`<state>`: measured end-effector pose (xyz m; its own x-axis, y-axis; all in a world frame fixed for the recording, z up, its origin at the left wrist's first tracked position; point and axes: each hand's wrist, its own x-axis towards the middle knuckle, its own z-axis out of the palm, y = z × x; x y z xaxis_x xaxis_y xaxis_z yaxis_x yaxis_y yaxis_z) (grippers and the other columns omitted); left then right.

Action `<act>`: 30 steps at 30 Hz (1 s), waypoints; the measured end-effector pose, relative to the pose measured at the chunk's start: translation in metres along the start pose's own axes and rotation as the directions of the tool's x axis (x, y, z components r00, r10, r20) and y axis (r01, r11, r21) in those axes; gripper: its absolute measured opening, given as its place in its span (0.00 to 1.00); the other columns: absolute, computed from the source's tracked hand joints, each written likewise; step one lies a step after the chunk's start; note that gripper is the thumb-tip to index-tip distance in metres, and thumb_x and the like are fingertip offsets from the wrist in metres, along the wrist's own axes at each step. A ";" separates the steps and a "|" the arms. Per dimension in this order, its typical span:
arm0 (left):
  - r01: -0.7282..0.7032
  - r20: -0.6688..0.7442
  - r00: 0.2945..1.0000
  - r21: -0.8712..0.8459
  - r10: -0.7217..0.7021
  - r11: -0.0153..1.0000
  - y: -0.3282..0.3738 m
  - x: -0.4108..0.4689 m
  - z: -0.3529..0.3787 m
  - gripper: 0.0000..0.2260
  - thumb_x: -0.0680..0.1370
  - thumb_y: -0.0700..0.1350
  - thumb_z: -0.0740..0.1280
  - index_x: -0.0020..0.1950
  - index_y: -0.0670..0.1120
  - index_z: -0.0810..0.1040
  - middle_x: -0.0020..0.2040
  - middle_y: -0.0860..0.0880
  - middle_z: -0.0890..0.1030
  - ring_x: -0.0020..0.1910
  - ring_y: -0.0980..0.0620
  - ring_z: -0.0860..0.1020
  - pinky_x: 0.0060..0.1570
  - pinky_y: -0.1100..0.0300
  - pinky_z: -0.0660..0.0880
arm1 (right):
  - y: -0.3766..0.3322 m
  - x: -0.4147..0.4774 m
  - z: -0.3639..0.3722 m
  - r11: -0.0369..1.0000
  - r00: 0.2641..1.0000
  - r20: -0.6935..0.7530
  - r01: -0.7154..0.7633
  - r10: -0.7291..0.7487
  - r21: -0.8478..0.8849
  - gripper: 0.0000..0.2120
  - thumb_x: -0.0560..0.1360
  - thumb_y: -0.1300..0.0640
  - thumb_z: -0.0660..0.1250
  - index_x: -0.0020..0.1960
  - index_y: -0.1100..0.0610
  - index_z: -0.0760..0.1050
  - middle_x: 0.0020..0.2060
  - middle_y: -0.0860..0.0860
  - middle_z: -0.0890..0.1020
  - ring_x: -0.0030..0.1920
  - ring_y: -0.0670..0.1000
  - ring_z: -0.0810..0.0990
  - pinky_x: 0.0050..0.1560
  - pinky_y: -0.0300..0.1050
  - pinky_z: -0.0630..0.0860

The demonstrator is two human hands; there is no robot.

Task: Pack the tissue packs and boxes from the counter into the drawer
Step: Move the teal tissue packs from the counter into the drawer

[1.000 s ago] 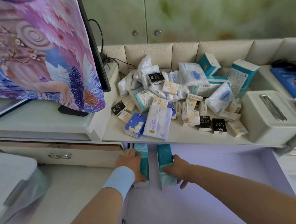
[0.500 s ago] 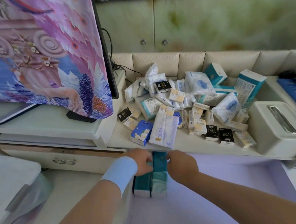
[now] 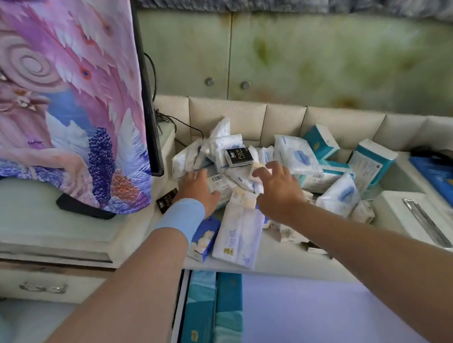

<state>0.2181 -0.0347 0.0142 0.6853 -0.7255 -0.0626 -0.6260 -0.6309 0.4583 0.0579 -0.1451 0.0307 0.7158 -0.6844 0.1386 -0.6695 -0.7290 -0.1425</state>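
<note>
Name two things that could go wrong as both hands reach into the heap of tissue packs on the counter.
1. The long white pack and blue box lie at the counter edge beside the forearms; an arm might sweep them off.
2. The heap is loosely piled; the left hand or right hand pulling one pack may send others sliding.

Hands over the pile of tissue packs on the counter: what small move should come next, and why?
Probably close the left hand on the white barcode-labelled tissue pack lying right by it. Both hands are open, the right hand hovering with fingers spread, and the pale lilac drawer has bare floor beside the two teal tissue packs at its left wall.
</note>
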 end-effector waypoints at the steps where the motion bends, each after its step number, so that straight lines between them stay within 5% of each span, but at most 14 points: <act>1: 0.031 0.015 0.999 -0.032 -0.030 0.999 0.002 0.009 0.000 0.31 0.79 0.54 0.65 0.78 0.51 0.55 0.76 0.43 0.60 0.74 0.40 0.60 0.69 0.45 0.65 | 0.005 0.012 -0.003 0.997 0.999 -0.015 -0.043 0.042 -0.063 0.30 0.71 0.62 0.64 0.72 0.48 0.64 0.71 0.54 0.61 0.70 0.57 0.63 0.67 0.56 0.67; 4: 0.141 0.077 0.988 -0.139 -0.131 0.980 0.004 0.031 0.004 0.37 0.78 0.58 0.65 0.80 0.53 0.47 0.77 0.42 0.59 0.74 0.38 0.62 0.69 0.44 0.65 | 0.032 0.042 -0.011 0.967 0.977 -0.003 -0.210 0.212 -0.143 0.35 0.69 0.60 0.68 0.72 0.46 0.59 0.70 0.56 0.60 0.68 0.59 0.63 0.63 0.59 0.69; 7: 0.189 0.147 0.976 -0.213 -0.160 0.959 0.006 0.045 0.019 0.37 0.76 0.58 0.67 0.79 0.55 0.50 0.77 0.42 0.61 0.72 0.38 0.66 0.67 0.44 0.68 | 0.054 0.058 -0.007 0.952 0.954 0.122 -0.252 0.275 -0.175 0.39 0.70 0.53 0.71 0.74 0.42 0.53 0.70 0.55 0.60 0.69 0.60 0.62 0.62 0.62 0.69; 12: 0.195 0.028 0.981 -0.201 -0.193 0.960 0.005 0.050 0.020 0.32 0.74 0.52 0.73 0.73 0.49 0.63 0.71 0.42 0.66 0.67 0.40 0.71 0.61 0.48 0.73 | 0.054 0.056 0.008 0.979 0.991 0.062 -0.106 0.119 -0.175 0.36 0.70 0.56 0.70 0.74 0.43 0.59 0.74 0.50 0.62 0.74 0.55 0.60 0.69 0.62 0.64; 20: 0.254 0.116 0.966 -0.276 -0.230 0.927 -0.002 0.035 0.019 0.26 0.72 0.51 0.75 0.66 0.49 0.70 0.63 0.47 0.75 0.60 0.45 0.76 0.58 0.54 0.73 | 0.045 0.042 0.011 0.999 0.998 0.065 -0.011 0.009 0.043 0.29 0.78 0.60 0.62 0.75 0.41 0.61 0.78 0.46 0.58 0.73 0.53 0.68 0.74 0.61 0.59; 25: 0.157 -0.071 0.976 -0.415 -0.204 0.896 0.016 0.025 -0.009 0.21 0.71 0.44 0.75 0.59 0.49 0.69 0.60 0.45 0.70 0.55 0.42 0.76 0.46 0.54 0.76 | 0.042 0.024 0.007 1.000 0.993 0.117 -0.002 0.004 -0.014 0.36 0.75 0.65 0.60 0.79 0.45 0.54 0.80 0.46 0.53 0.77 0.50 0.58 0.75 0.59 0.59; 30: -0.075 -0.360 0.932 -0.298 -0.039 0.952 0.029 0.000 -0.050 0.16 0.71 0.44 0.69 0.57 0.51 0.70 0.60 0.48 0.66 0.61 0.45 0.67 0.53 0.56 0.69 | 0.036 0.008 0.007 0.998 0.952 0.306 -0.024 0.003 0.063 0.37 0.75 0.65 0.60 0.79 0.43 0.53 0.80 0.43 0.48 0.78 0.53 0.56 0.75 0.57 0.59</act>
<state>0.2190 -0.0393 0.0717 0.7973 -0.5528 0.2424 -0.5362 -0.4643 0.7049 0.0404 -0.1767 0.0201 0.7401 -0.6511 -0.1681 -0.6723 -0.7106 -0.2075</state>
